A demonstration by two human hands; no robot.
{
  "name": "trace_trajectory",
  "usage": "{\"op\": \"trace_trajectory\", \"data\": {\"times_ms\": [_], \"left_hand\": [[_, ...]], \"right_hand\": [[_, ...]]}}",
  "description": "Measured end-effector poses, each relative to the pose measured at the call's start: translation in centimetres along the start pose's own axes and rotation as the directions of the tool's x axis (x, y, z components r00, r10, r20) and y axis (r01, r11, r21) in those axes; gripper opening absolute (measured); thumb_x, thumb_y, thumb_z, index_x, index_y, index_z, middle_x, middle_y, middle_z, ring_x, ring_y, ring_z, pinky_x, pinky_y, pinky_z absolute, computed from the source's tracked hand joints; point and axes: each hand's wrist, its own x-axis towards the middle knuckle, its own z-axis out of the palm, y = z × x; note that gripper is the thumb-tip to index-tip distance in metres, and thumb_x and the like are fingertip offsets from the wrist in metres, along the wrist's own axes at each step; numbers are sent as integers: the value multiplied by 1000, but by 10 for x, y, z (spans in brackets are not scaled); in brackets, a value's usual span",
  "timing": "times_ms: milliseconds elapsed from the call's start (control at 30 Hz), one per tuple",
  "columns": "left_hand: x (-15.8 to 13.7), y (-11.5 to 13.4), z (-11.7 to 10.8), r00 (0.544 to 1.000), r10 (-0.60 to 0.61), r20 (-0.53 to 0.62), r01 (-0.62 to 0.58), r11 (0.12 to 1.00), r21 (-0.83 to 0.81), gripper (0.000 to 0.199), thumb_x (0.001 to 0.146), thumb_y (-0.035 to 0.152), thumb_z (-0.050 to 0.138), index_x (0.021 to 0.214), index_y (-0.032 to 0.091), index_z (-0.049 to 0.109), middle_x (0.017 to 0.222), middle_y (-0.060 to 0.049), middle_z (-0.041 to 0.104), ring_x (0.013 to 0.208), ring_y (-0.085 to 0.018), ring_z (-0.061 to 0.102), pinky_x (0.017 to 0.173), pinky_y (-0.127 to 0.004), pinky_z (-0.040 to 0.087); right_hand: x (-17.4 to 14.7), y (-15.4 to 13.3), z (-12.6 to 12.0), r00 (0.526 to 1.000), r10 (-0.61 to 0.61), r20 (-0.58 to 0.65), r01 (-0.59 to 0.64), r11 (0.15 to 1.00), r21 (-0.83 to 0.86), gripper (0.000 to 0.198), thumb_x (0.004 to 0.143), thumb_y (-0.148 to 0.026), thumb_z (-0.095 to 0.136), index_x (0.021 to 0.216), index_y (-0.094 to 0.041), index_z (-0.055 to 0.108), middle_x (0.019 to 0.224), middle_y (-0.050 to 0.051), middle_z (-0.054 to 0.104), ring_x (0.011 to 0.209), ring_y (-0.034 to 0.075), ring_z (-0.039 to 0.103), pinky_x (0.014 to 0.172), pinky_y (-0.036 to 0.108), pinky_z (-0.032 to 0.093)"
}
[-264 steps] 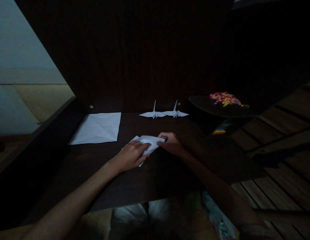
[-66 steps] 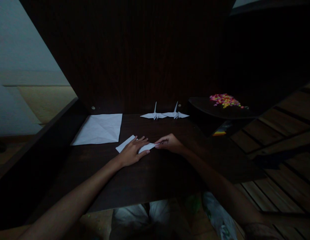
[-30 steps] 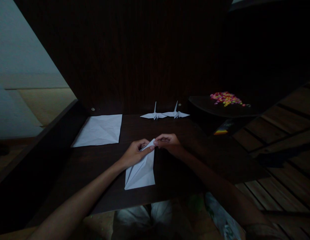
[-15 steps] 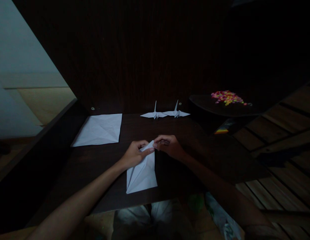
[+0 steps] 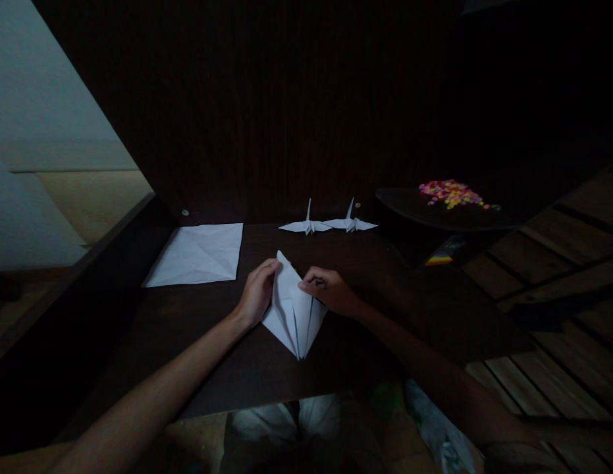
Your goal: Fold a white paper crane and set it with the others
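A partly folded sheet of white origami paper (image 5: 292, 299) is held between my two hands over the dark table, its narrow point toward me and creases running down to it. My left hand (image 5: 258, 289) grips its left edge, fingers near the upper tip. On the right edge, my right hand (image 5: 328, 289) pinches the paper between thumb and curled fingers. Behind it two white paper cranes, one on the left (image 5: 309, 226) and one on the right (image 5: 352, 224), stand with wings overlapping. A flat creased white sheet (image 5: 197, 255) lies to the left.
Small bright pink and yellow pieces (image 5: 453, 193) are heaped on a raised dark shelf (image 5: 409, 204) at the right. A dark upright panel (image 5: 266, 118) closes the back of the table. A low side board (image 5: 89, 270) runs along the left.
The folded paper has turned, so its narrow point now faces me instead of a wide edge. My left hand has shifted to its left side; my right hand has slid slightly down its right edge.
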Motion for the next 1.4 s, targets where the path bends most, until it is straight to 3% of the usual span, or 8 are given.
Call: {"op": "trace_trajectory", "data": {"times_ms": [67, 133, 333, 467, 767, 1000, 1400], "left_hand": [[2, 0, -2, 998, -18, 64, 24, 995, -93, 25, 69, 38, 64, 75, 14, 67, 74, -2, 63, 71, -16, 56, 67, -25, 44], [4, -1, -5, 997, -12, 82, 17, 998, -59, 20, 66, 33, 67, 72, 13, 68, 73, -2, 63, 72, -16, 57, 69, -25, 43], [5, -6, -14, 994, 35, 99, -67, 939, 338, 28, 72, 41, 72, 78, 14, 70, 71, -1, 64, 65, -13, 54, 61, -23, 40], [4, -8, -17, 992, 38, 117, -87, 891, 446, 34, 72, 47, 72, 78, 13, 69, 66, -1, 62, 58, -12, 53, 55, -23, 39], [5, -9, -16, 989, 34, 140, -97, 879, 467, 34, 69, 46, 73, 76, 13, 68, 64, -1, 62, 56, -12, 53, 52, -23, 39], [2, -3, -10, 986, 102, 135, -151, 894, 423, 32, 68, 43, 75, 64, 13, 65, 58, 1, 58, 53, -11, 49, 50, -21, 37], [-1, -5, -9, 990, 112, 87, -139, 890, 434, 36, 66, 46, 76, 56, 13, 63, 51, 2, 52, 48, -9, 43, 44, -20, 30]], "right_hand": [[1, 2, -1, 999, -4, -41, 4, 1000, -17, 20, 80, -33, 60, 70, -17, 58, 68, -2, 54, 62, 11, 50, 58, 23, 38], [1, 4, -1, 997, -6, -78, 5, 1000, -19, 21, 81, -35, 59, 70, -17, 56, 66, -3, 52, 60, 10, 48, 57, 23, 37], [1, 7, -3, 990, -25, -141, 16, 998, -64, 21, 83, -35, 58, 71, -18, 54, 64, -3, 51, 58, 10, 46, 54, 23, 35], [0, 7, -3, 985, -104, -138, 83, 986, -148, 20, 83, -32, 60, 70, -18, 55, 67, -3, 49, 58, 10, 44, 54, 23, 34], [-1, 5, -6, 973, -229, -34, 216, 950, -226, 17, 83, -27, 62, 69, -17, 57, 69, -2, 49, 59, 10, 45, 55, 24, 35], [-3, 3, -4, 969, -244, 46, 248, 943, -223, 18, 82, -28, 63, 69, -18, 57, 68, -2, 49, 58, 10, 45, 54, 24, 35], [-4, 5, 0, 954, -285, 89, 298, 934, -197, 22, 87, -32, 59, 71, -17, 62, 70, 0, 53, 64, 12, 50, 61, 26, 38]]}}
